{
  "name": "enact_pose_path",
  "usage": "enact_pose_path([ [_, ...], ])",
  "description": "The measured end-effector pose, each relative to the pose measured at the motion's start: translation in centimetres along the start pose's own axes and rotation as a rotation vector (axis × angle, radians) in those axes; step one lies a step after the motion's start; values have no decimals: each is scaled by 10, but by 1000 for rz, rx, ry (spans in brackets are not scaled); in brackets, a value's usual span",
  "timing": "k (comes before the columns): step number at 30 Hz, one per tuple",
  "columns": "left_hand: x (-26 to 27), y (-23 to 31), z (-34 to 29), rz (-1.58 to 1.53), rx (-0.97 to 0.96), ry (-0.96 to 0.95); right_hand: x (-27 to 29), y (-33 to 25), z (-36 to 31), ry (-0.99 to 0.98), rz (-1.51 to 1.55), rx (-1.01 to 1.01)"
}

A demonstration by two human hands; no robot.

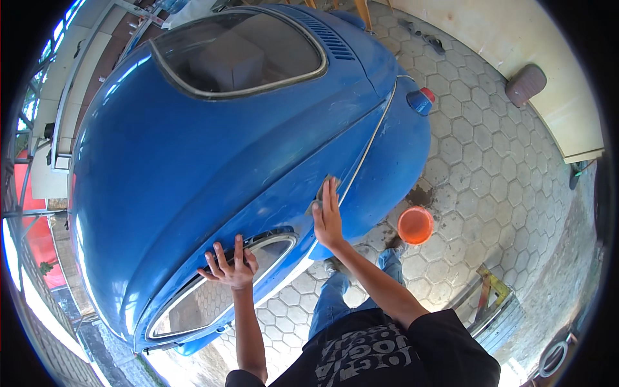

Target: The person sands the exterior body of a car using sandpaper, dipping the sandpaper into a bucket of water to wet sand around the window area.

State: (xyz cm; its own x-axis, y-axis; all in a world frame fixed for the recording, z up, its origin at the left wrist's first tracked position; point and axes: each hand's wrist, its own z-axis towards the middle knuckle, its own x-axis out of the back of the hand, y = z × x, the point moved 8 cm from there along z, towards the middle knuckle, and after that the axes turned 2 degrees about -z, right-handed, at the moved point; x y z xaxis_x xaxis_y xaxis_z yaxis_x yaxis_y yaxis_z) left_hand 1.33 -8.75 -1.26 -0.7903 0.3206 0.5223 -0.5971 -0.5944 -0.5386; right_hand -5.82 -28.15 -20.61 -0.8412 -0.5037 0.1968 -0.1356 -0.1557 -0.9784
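A rounded blue car (193, 148) fills the left and middle of the view. My left hand (233, 269) rests with fingers spread on the roof edge just above the side window (200, 306); nothing is in it. Further right, my right hand (329, 222) presses a small flat greyish piece (327, 187) against the blue body panel behind that window. Its fingers partly cover the piece, so I cannot tell whether it is cloth or abrasive paper. A pale trim strip (369, 151) runs beside the right fingers along the rear fender.
An orange bucket (415, 226) stands on the hexagonal paving (477, 174) by my feet, near a wet patch. A yellow-and-red framed object (490, 293) is at lower right. Sandals (433, 42) lie by the cream wall panel (516, 39). The red tail light (427, 95) sticks out of the fender.
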Motion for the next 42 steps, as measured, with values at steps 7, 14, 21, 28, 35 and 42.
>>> enact_pose_path([
  [7,5,5,7,-98,25,6,-10,21,-28,178,86,-74],
  [14,24,-6,6,-619,-5,115,-58,37,-157,159,58,-72],
  [21,52,-91,-117,-774,55,14,-96,12,-195,190,-89,-31],
  [28,42,-133,-201,-490,-15,-87,-74,13,-157,417,-55,-83],
  [35,29,-94,-188,-396,-63,-90,-124,5,-204,240,48,-80],
  [42,12,-75,-184,-163,-163,-52,-141,14,-227,244,161,-197],
])
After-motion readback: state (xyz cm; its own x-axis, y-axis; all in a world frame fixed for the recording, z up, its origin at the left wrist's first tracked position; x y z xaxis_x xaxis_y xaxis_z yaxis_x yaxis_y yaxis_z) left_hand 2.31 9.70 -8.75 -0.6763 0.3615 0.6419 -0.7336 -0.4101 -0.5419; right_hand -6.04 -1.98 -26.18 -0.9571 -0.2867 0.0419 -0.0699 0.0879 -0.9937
